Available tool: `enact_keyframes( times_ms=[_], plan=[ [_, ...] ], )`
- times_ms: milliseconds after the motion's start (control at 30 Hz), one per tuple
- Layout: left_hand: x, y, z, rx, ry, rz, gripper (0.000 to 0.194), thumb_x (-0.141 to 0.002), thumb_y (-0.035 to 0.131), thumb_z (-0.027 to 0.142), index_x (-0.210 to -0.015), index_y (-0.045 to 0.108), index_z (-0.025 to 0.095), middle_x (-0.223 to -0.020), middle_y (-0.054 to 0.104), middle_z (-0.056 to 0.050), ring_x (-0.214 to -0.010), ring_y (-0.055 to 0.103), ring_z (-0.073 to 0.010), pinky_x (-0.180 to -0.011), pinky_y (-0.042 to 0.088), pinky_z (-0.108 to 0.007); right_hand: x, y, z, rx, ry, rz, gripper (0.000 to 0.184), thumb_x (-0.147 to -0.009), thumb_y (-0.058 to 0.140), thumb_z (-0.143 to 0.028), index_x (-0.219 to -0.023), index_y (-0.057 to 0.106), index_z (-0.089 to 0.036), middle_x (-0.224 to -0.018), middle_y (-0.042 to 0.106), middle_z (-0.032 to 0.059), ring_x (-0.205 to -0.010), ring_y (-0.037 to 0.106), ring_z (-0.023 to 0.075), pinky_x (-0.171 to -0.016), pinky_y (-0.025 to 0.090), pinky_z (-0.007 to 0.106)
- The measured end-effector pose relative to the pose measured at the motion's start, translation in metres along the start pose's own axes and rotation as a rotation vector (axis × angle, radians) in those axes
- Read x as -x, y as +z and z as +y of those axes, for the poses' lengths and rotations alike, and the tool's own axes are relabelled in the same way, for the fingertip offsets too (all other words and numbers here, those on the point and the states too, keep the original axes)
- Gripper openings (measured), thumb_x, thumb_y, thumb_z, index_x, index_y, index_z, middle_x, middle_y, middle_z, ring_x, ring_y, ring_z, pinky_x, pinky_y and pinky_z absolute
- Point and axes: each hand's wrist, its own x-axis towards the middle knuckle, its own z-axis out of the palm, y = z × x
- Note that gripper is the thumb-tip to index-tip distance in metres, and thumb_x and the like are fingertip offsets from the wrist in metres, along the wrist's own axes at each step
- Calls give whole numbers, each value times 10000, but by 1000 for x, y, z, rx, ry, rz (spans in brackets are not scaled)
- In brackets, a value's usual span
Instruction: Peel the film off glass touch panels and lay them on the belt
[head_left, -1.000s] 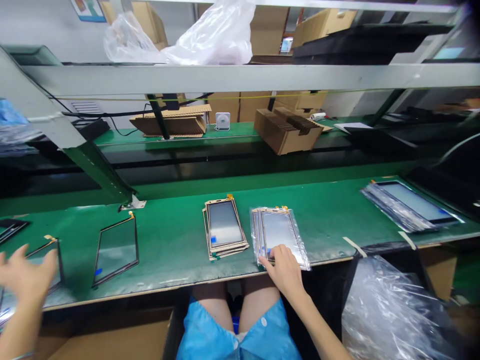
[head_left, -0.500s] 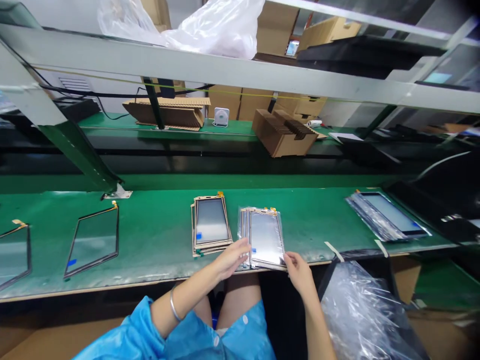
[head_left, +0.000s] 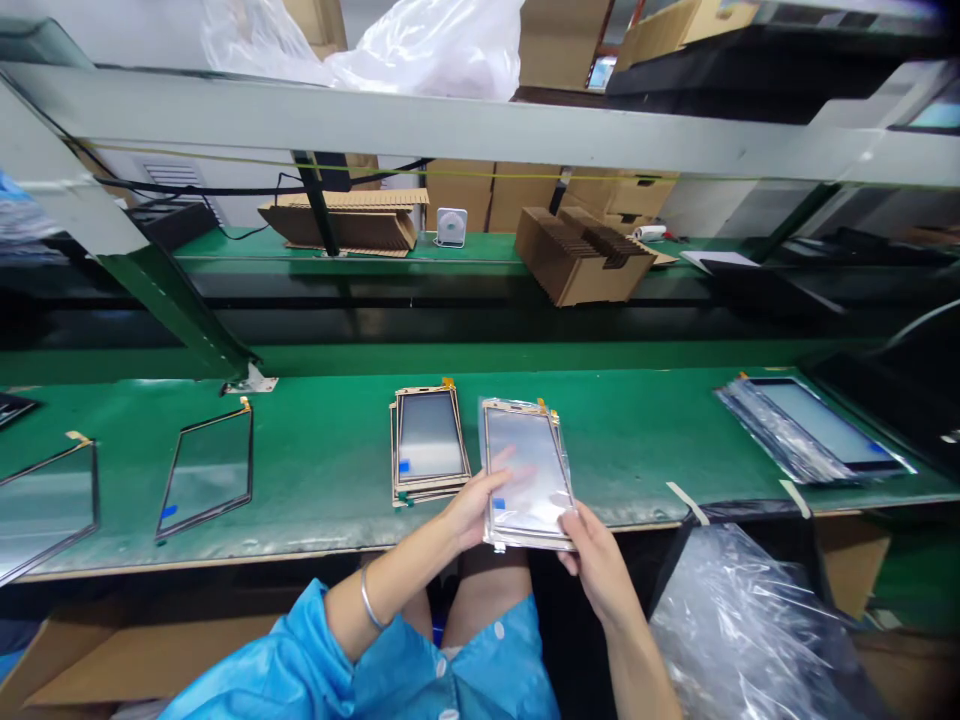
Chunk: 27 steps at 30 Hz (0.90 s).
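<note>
In the head view, a film-covered touch panel (head_left: 525,475) with a pale border and a small blue tab is held at the bench's front edge. At least one more panel appears under it. My left hand (head_left: 476,508) grips its left side, fingers lying partly over the glass. My right hand (head_left: 596,555) pinches the lower right corner, thumb on top. Just left of my left hand lies a pile of similar panels (head_left: 429,435) with pale frames and a blue tab on the top one.
Two black-framed panels, one of them whole in view (head_left: 206,470), lie at left. More panels (head_left: 814,425) are piled at right. A bag of clear plastic film (head_left: 739,610) hangs from the front edge. A slotted cardboard box (head_left: 585,260) stands on the shelf behind, below a rail.
The panels between my hands have come together from a fanned spread and tilted up. My left fingers have moved onto the glass, and my right hand has a fuller grip. The view has shifted slightly.
</note>
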Motion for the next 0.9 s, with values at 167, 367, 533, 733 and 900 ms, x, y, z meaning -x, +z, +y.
enact_keyframes(
  times_ms=[167,367,533,733,900],
  plan=[
    [24,-4,8,157,17,3,590,-873,484,303,-1434,301,272,-1200,623,-97,-957,655,-236,-752,510,-336,18,28,-26,588,-624,120,384,-907,495,-377,-1239,525,-186,-1183,576,136,-1108,524,292,-881,479,439],
    [38,-7,20,311,19,54,509,-946,361,418,-1436,262,320,-1290,546,-118,-1007,631,-217,-759,482,-303,27,55,-53,703,-1062,-184,239,-919,482,-158,-1124,605,-162,-1089,654,113,-995,614,233,-818,536,366],
    [39,3,24,183,4,168,566,-923,266,556,-1425,258,295,-1257,558,-125,-1013,623,-242,-816,467,-370,26,51,-49,681,-1111,-159,267,-914,479,-132,-1133,627,-170,-1113,670,111,-1001,643,229,-844,552,367],
    [20,25,16,68,89,153,574,-914,222,577,-1303,453,224,-1126,649,-97,-949,632,-253,-802,481,-371,19,42,-46,533,-604,-180,314,-883,513,-364,-1141,606,-212,-1101,654,114,-1002,627,269,-809,546,391],
    [2,36,0,-95,228,144,433,-883,417,341,-1312,427,281,-1287,567,-20,-1029,601,-186,-855,466,-294,-9,35,-45,374,-280,-140,219,-825,525,-409,-902,574,-211,-886,622,66,-817,594,214,-666,499,306]
  ],
)
